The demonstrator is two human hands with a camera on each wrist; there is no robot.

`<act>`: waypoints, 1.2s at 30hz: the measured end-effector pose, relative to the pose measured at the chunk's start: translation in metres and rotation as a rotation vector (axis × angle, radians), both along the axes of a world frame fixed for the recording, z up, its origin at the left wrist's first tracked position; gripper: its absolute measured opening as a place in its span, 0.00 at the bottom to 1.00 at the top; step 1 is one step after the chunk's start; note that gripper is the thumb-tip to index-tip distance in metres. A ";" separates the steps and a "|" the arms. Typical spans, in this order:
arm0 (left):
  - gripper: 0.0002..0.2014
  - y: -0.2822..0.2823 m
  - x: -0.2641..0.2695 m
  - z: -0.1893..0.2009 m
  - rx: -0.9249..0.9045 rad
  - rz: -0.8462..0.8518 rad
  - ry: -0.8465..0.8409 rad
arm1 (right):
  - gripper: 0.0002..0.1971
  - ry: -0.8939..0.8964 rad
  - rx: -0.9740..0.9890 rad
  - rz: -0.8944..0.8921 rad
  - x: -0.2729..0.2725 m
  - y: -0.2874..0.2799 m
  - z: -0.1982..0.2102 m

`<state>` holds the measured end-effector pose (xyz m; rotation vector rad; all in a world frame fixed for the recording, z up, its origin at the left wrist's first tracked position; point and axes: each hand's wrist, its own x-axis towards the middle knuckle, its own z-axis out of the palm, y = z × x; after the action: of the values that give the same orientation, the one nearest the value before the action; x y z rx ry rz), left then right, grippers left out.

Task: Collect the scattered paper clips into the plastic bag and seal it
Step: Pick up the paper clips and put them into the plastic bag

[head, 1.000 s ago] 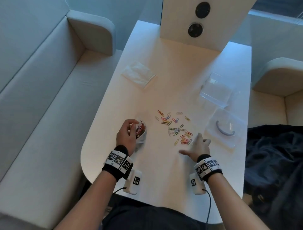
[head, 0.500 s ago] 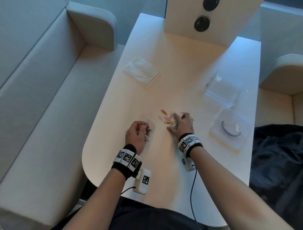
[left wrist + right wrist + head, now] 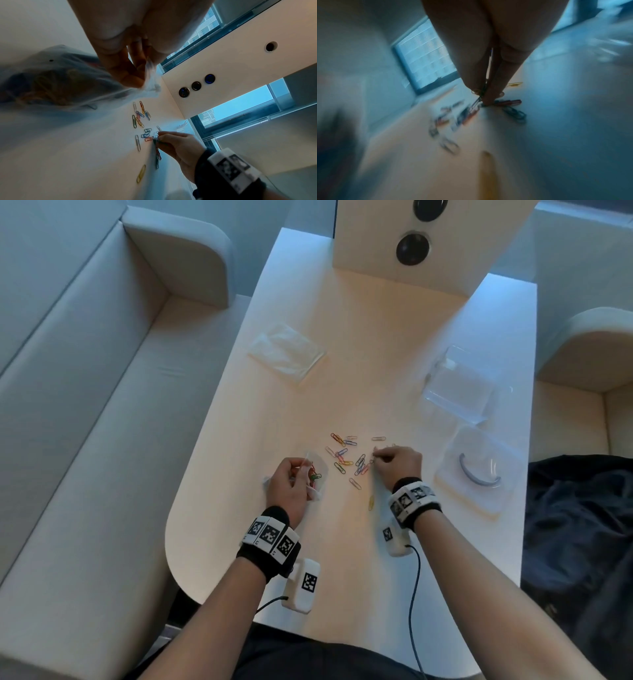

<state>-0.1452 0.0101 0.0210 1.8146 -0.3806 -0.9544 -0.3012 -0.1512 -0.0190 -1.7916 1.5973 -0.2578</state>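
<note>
**Both hands at the paper clips, bag held open on the desk**

Nearest the person, two white camera units hang under the wrists, each wrist wrapped in a black band with square black-and-white markers. A single yellow paper clip (image 3: 371, 503) lies alone on the white desk (image 3: 342, 594), just beside the right wrist.

The left hand (image 3: 291, 486) has its fingers curled round the mouth of a small clear plastic bag (image 3: 317, 474), pinching the film near its rim. The bag rests on the desk and already holds a bunch of coloured clips; the left wrist view shows them as a blurred mass behind the plastic.

The right hand (image 3: 397, 463) is fingers-down at the right edge of the loose pile of coloured wire paper clips (image 3: 346, 455). Its thumb and fingertips (image 3: 160, 136) are pressed together round several clips, some of them dangling below the pinch. The rest of the clips lie scattered flat between the two hands and a little beyond.

To the right sits a clear plastic tray holding a curved blue-grey piece (image 3: 478, 474), and past it a clear plastic box (image 3: 459, 386). Farther left lies a flat clear packet (image 3: 286, 354). At the far end stands a white upright panel with round dark openings (image 3: 412, 248). Pale upholstered seats flank the desk.
</note>
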 end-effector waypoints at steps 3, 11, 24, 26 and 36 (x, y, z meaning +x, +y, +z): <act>0.06 -0.007 -0.004 -0.002 -0.002 -0.002 -0.005 | 0.06 -0.486 0.467 -0.415 -0.004 -0.001 0.022; 0.07 -0.024 -0.014 0.004 0.006 -0.110 -0.026 | 0.07 -0.600 0.660 -0.005 0.033 0.033 0.070; 0.09 -0.018 -0.002 0.014 0.021 -0.126 -0.066 | 0.16 -0.058 -0.004 0.030 0.023 0.002 0.052; 0.08 -0.013 0.004 0.016 0.019 -0.105 -0.083 | 0.24 0.136 0.097 -0.063 0.011 -0.009 0.022; 0.07 0.005 0.014 0.019 -0.005 -0.067 -0.084 | 0.33 0.366 0.049 0.342 0.076 0.017 -0.020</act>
<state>-0.1312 0.0150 0.0403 1.8515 -0.4982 -0.9239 -0.2251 -0.1338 -0.0386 -2.1215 1.4801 0.2813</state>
